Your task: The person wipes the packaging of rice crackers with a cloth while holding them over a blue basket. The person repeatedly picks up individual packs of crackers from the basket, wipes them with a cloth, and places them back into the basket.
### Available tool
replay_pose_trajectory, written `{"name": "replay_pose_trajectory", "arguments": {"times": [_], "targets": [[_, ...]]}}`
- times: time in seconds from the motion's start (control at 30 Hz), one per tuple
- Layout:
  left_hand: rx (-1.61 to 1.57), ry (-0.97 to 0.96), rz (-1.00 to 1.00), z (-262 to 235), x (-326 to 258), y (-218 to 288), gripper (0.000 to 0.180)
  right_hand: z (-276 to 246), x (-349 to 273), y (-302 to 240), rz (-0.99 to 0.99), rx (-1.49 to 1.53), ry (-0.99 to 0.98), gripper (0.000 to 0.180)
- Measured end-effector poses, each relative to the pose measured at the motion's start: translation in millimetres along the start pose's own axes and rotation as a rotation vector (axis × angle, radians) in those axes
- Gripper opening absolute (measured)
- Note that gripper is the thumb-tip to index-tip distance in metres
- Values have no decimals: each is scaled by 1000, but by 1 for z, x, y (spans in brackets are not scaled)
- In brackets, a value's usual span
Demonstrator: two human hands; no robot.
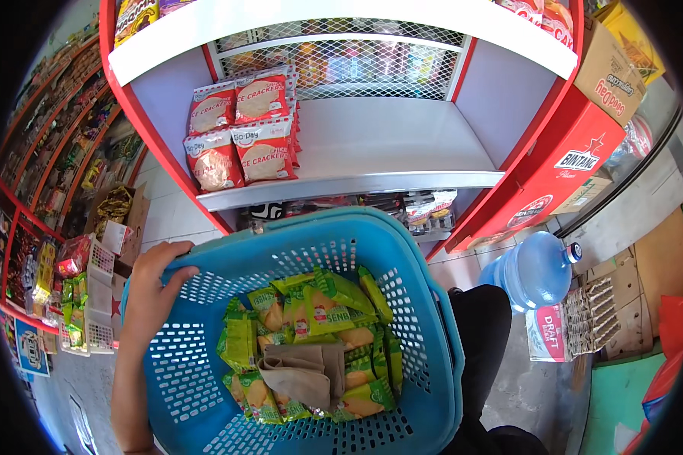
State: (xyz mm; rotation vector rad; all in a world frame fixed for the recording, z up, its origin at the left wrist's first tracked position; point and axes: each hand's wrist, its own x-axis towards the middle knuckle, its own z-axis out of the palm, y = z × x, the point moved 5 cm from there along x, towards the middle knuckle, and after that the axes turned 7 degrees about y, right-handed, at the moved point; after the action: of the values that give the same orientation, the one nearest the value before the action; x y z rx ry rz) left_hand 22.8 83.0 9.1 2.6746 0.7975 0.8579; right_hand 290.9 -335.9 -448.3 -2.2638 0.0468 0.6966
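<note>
My left hand [157, 284] is closed over the left rim of a blue plastic basket [186, 334], its thumb reaching inside. Pierced with small slots, the basket sits low in front of me. Many green snack packets [322, 307] lie heaped on its bottom. A folded grey-brown cloth [311, 371] rests on top of them. My right hand is not in view. Beyond the basket, red and white cracker packs [262, 98] stand in two stacked rows at the left of a white shelf [387, 144].
Red side panels and a wire mesh back [357, 64] frame the shelf. Dark packets hang or lie beneath it. At the right are red cartons [535, 163], a large blue water bottle [535, 269] and stacked egg trays [593, 315]. Snack racks [68, 129] line the left. My dark-clad leg [482, 341] is beside the basket.
</note>
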Motion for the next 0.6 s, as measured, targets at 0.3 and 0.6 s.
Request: {"name": "replay_pose_trajectory", "arguments": {"times": [0.3, 0.6], "targets": [[273, 44, 2, -4, -10, 24, 32, -9, 7, -1, -98, 59, -24, 25], [217, 106, 27, 3, 3, 29, 33, -18, 14, -36, -186, 105, 6, 24]]}}
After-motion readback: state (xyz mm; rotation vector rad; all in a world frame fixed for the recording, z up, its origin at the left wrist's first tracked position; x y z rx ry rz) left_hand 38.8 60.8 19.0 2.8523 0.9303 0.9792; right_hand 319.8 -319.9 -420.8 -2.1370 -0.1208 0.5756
